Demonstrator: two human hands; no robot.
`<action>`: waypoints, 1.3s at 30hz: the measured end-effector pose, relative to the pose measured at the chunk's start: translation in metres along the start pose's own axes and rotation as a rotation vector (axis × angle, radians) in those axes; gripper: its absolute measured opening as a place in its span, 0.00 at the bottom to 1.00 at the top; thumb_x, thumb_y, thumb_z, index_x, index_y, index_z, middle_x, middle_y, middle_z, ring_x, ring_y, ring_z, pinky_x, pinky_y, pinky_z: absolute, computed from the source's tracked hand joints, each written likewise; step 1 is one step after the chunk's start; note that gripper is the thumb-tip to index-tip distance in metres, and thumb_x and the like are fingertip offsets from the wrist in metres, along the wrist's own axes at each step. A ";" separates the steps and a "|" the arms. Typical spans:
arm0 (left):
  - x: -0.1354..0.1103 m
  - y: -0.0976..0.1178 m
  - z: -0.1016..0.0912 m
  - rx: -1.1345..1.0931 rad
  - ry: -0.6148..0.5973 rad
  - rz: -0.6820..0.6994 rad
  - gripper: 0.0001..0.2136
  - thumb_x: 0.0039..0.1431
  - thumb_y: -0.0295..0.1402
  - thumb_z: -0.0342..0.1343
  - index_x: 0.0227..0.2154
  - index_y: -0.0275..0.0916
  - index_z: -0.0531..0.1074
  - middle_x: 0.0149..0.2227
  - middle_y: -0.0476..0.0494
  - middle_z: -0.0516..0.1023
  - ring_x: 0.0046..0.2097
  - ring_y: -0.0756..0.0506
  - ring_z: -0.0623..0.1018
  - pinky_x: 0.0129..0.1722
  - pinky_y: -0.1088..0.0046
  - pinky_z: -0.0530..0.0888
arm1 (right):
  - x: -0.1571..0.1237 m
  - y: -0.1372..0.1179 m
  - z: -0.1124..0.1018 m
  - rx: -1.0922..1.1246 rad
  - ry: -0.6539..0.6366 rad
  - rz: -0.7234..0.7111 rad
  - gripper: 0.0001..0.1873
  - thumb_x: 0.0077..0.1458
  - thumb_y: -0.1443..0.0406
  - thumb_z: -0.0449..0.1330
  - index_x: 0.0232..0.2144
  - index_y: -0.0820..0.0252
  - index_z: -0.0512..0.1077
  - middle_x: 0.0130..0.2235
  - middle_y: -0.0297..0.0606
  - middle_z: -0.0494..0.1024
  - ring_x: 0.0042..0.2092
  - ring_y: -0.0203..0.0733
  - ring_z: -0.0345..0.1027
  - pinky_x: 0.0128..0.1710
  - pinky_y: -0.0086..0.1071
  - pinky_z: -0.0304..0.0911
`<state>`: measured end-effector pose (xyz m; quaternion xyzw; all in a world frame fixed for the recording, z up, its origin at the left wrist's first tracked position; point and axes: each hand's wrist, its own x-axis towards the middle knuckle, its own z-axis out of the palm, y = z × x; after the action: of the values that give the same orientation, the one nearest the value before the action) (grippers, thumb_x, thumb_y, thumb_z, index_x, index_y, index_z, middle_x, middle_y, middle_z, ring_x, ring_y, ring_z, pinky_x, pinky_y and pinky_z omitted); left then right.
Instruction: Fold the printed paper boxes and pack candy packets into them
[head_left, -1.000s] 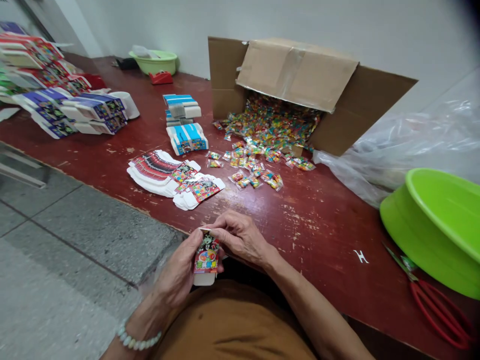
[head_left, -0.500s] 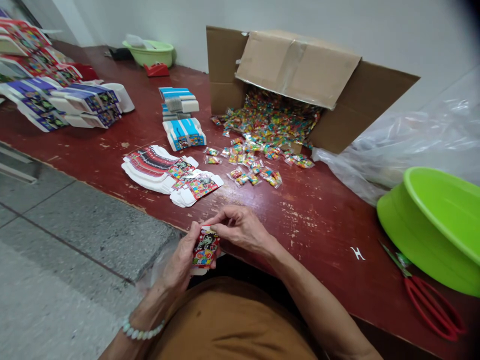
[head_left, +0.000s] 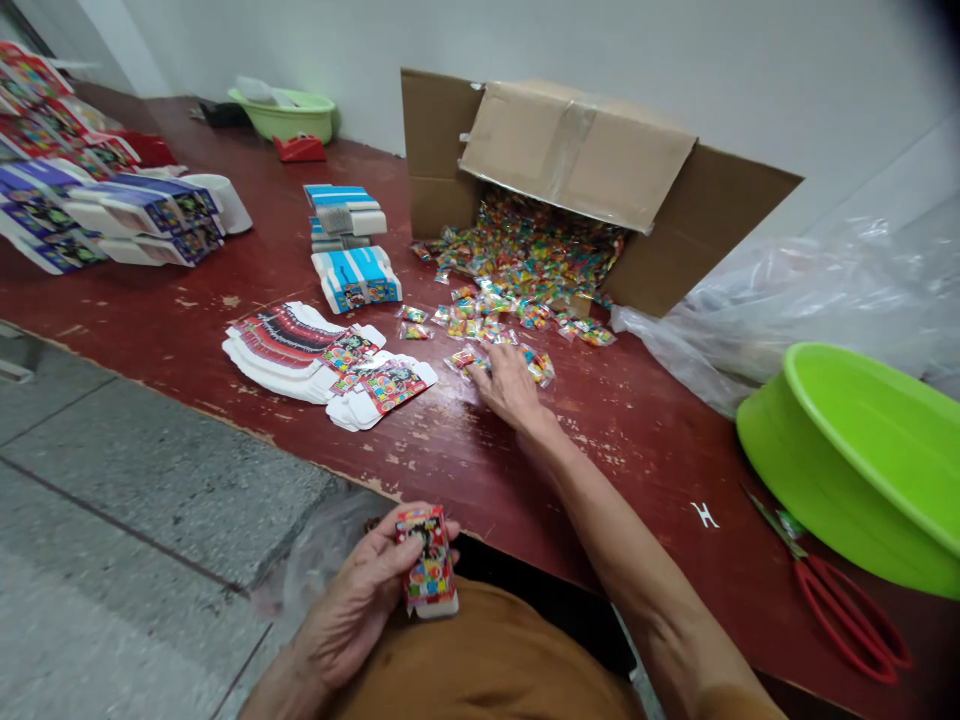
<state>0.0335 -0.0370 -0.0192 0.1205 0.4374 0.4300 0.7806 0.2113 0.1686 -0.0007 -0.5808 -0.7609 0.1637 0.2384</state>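
Though apart, left hand [head_left: 356, 610] grips a red printed box [head_left: 427, 558], right hand [head_left: 510, 385] touches candy sachets [head_left: 465, 360].

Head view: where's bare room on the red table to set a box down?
Bare tabletop between the right hand and the green basin; also left of the flat cartons. Crowded: sweet packets spilling from the cardboard box.

A: What's along the wall?
B: A pale green plastic basin [head_left: 281, 118], with a red tape dispenser [head_left: 300, 148] just in front of it.
A: And to the right?
B: A lime-green basin [head_left: 847, 470] tilted on the red worktop [head_left: 645, 470], red-handled scissors [head_left: 847, 620] just beside it, crumpled clear plastic sheeting [head_left: 795, 310] behind
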 end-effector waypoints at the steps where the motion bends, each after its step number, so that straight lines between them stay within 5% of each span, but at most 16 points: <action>1: -0.002 -0.002 -0.007 0.017 -0.003 -0.021 0.22 0.48 0.38 0.74 0.44 0.41 0.75 0.41 0.41 0.84 0.40 0.40 0.83 0.42 0.62 0.80 | 0.009 0.003 0.001 -0.112 -0.003 0.057 0.21 0.66 0.58 0.59 0.55 0.64 0.74 0.57 0.58 0.71 0.58 0.61 0.63 0.56 0.53 0.60; 6: -0.009 0.018 -0.054 0.484 -0.007 0.112 0.13 0.48 0.37 0.73 0.32 0.40 0.75 0.30 0.48 0.81 0.32 0.47 0.78 0.34 0.76 0.72 | 0.021 0.011 0.005 -0.248 -0.075 0.081 0.22 0.57 0.53 0.67 0.47 0.62 0.78 0.57 0.56 0.71 0.58 0.65 0.63 0.53 0.52 0.63; 11: -0.014 0.041 -0.077 0.803 -0.231 -0.107 0.12 0.49 0.37 0.71 0.36 0.40 0.79 0.30 0.47 0.82 0.29 0.48 0.76 0.27 0.78 0.69 | 0.007 0.017 0.006 0.080 -0.002 0.060 0.14 0.55 0.62 0.67 0.44 0.60 0.76 0.43 0.43 0.79 0.47 0.51 0.71 0.49 0.44 0.65; 17: -0.009 0.054 -0.050 0.475 0.153 0.229 0.18 0.45 0.35 0.69 0.39 0.41 0.71 0.32 0.46 0.83 0.27 0.46 0.80 0.26 0.73 0.75 | -0.036 -0.022 0.006 0.958 -0.188 -0.011 0.16 0.51 0.56 0.70 0.38 0.59 0.73 0.33 0.34 0.78 0.34 0.38 0.73 0.38 0.34 0.68; 19: -0.006 0.056 -0.037 0.460 0.169 0.315 0.20 0.43 0.32 0.67 0.41 0.41 0.69 0.30 0.49 0.82 0.26 0.47 0.79 0.26 0.73 0.76 | -0.053 -0.045 0.011 1.080 -0.219 -0.045 0.20 0.49 0.55 0.72 0.39 0.58 0.73 0.32 0.32 0.78 0.33 0.36 0.72 0.36 0.33 0.68; 25: 0.000 0.044 -0.019 0.554 0.029 0.363 0.21 0.48 0.29 0.58 0.47 0.43 0.66 0.32 0.53 0.78 0.27 0.49 0.76 0.26 0.75 0.72 | -0.080 -0.072 0.027 1.046 -0.257 -0.095 0.15 0.52 0.56 0.72 0.36 0.58 0.75 0.33 0.34 0.78 0.33 0.37 0.71 0.34 0.32 0.67; 29: 0.003 0.038 -0.016 0.576 0.008 0.431 0.21 0.49 0.26 0.56 0.48 0.44 0.67 0.34 0.54 0.76 0.32 0.48 0.76 0.30 0.74 0.73 | -0.085 -0.068 0.016 0.808 -0.324 -0.376 0.05 0.60 0.63 0.66 0.36 0.58 0.79 0.36 0.36 0.78 0.38 0.38 0.71 0.41 0.35 0.66; 32: 0.002 0.038 -0.010 0.450 0.018 0.451 0.19 0.50 0.30 0.60 0.47 0.43 0.68 0.33 0.53 0.76 0.32 0.47 0.77 0.30 0.73 0.74 | -0.086 -0.067 0.006 0.719 -0.300 -0.491 0.06 0.63 0.65 0.62 0.39 0.55 0.81 0.41 0.39 0.74 0.46 0.42 0.68 0.49 0.38 0.64; 36: -0.004 0.042 0.000 0.220 0.065 0.343 0.24 0.57 0.54 0.58 0.48 0.41 0.70 0.30 0.48 0.79 0.25 0.45 0.77 0.24 0.69 0.74 | -0.087 -0.065 0.007 1.003 -0.347 -0.129 0.12 0.63 0.62 0.62 0.49 0.52 0.77 0.43 0.36 0.73 0.43 0.39 0.69 0.46 0.35 0.68; 39: -0.006 0.042 0.005 0.203 0.068 0.361 0.25 0.56 0.55 0.59 0.48 0.40 0.71 0.30 0.47 0.80 0.25 0.45 0.77 0.23 0.70 0.75 | -0.092 -0.064 0.011 1.271 -0.512 0.141 0.25 0.55 0.58 0.69 0.54 0.52 0.71 0.45 0.36 0.74 0.37 0.37 0.70 0.37 0.32 0.70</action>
<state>0.0123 -0.0161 0.0110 0.2605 0.4758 0.5202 0.6596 0.1728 0.0634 0.0077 -0.3196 -0.5099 0.7253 0.3343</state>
